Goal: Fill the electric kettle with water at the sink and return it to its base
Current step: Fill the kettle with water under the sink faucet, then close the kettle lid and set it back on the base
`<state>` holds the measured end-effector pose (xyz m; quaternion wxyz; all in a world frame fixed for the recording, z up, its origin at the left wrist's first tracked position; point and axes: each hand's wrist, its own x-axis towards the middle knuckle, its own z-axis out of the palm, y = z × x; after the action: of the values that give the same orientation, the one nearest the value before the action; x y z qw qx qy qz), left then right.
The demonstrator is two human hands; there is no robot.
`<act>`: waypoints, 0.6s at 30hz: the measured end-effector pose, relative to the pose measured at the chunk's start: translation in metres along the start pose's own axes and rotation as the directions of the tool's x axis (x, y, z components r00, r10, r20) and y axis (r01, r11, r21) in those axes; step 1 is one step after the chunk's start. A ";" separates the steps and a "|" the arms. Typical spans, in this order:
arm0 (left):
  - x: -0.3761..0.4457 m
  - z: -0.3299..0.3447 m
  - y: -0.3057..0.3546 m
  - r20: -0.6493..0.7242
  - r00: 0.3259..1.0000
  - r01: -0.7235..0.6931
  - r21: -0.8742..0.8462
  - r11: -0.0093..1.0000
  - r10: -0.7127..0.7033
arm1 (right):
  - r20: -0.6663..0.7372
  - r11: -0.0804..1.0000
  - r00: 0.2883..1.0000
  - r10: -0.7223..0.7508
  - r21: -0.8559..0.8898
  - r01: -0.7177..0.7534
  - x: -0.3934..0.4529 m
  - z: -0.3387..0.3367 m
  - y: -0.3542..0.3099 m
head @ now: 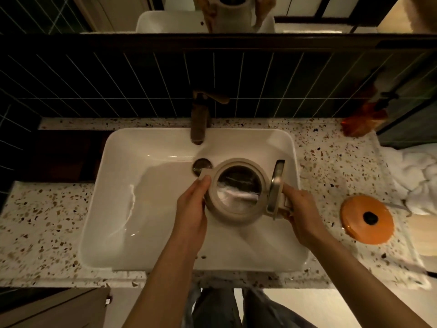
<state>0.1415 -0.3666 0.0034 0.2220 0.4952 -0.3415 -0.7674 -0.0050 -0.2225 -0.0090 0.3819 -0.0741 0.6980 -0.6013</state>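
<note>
A cream electric kettle [233,215] is held over the white sink basin [123,162], its lid [276,183] hinged open to the right. Water shows inside the kettle's mouth. My left hand [191,209] presses against the kettle's left side, near the spout. My right hand [301,214] grips the handle on the right. The bronze tap [199,119] stands at the back of the sink, its outlet above and left of the kettle; no stream of water shows. The round orange kettle base [366,220] lies on the counter to the right of the sink.
A speckled terrazzo counter [37,223] surrounds the sink. The drain [202,165] sits just behind the kettle. White towels [416,176] lie at the far right, an orange crumpled wrapper [361,121] at the back right. Dark tiles and a mirror rise behind.
</note>
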 end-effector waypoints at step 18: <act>-0.121 0.077 -0.077 0.078 0.997 -0.027 0.070 0.997 0.022 | 0.036 0.999 0.999 -0.032 0.007 0.031 -0.102 -0.137 0.005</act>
<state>0.1211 -0.2091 0.0410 0.2002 0.4684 -0.3829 -0.7706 -0.0171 -0.0563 0.0295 0.3852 -0.0950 0.6879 -0.6078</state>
